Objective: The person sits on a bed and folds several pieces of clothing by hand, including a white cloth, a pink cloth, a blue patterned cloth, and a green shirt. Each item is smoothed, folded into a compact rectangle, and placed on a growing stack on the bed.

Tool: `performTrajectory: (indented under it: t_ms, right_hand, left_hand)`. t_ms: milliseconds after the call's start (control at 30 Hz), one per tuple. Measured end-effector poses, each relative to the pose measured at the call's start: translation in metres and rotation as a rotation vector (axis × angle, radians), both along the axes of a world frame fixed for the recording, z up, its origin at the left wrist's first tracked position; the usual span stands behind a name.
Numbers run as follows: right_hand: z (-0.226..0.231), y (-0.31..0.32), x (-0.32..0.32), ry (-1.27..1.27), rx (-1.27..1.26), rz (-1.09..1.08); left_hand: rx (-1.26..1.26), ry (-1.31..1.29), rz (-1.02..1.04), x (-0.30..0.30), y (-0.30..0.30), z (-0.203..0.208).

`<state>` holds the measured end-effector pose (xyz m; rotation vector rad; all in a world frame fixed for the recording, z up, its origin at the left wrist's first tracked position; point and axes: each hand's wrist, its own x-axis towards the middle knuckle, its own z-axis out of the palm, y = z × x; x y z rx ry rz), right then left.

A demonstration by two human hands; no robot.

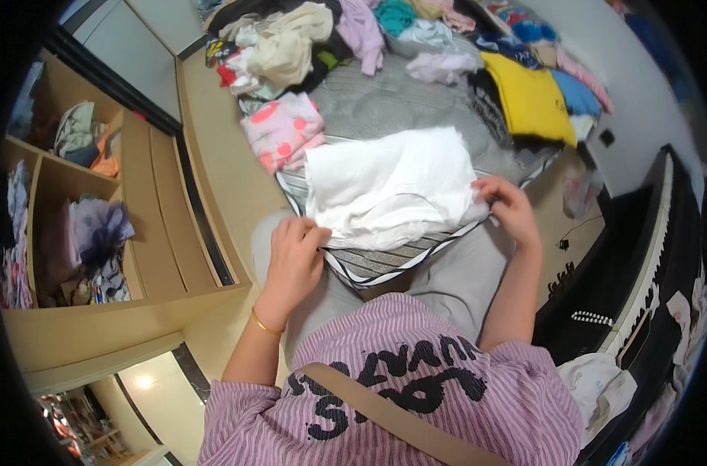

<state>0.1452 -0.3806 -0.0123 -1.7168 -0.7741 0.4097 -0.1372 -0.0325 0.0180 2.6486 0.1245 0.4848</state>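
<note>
A white garment (pixel 392 182), maybe a shirt, lies spread and partly folded on the near end of a grey mattress (pixel 377 262) with white and black edging. My left hand (pixel 295 252) closes its fingers on the garment's near left corner. At the garment's right edge, my right hand (pixel 509 208) pinches the cloth between thumb and fingers. Loose wrinkles run along the side nearest me. Beyond its left corner sits a folded pink cloth with red spots (pixel 283 130).
Heaped clothes (pixel 283 46) cover the mattress's far side. A folded yellow garment (pixel 528 97) lies at the far right. Open wooden shelves (pixel 128 194) with clothes stand at left. A black piano-like keyboard (pixel 637 264) runs along the right, with a white cloth (pixel 598 388) near it.
</note>
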Motion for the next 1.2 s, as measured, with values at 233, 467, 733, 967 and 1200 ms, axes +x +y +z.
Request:
performTrajectory:
  t_ms: [233,467,733,967,1200]
  right_hand:
    - [0.021,0.017,-0.058,-0.239,-0.059,-0.271]
    - [0.025,0.026,-0.05,-0.295,-0.041,-0.205]
    - [0.022,0.023,-0.053,-0.575,-0.261,-0.143]
    - [0.041,0.109,-0.037,-0.755,-0.126,-0.421]
    - [-0.029,0.145,-0.011,-0.821,-0.541,-0.395]
  left_hand:
    - [-0.117,-0.069,0.058,0.007,-0.015,-0.001]
    - [-0.256,-0.068,0.087,0.029,-0.004,-0.018]
    - [-0.085,-0.093,-0.021,0.014,-0.005,-0.015]
    - [-0.213,-0.265,0.291,0.094,0.006,-0.008]
    - [-0.381,-0.173,0.62,0.121,0.043,-0.054]
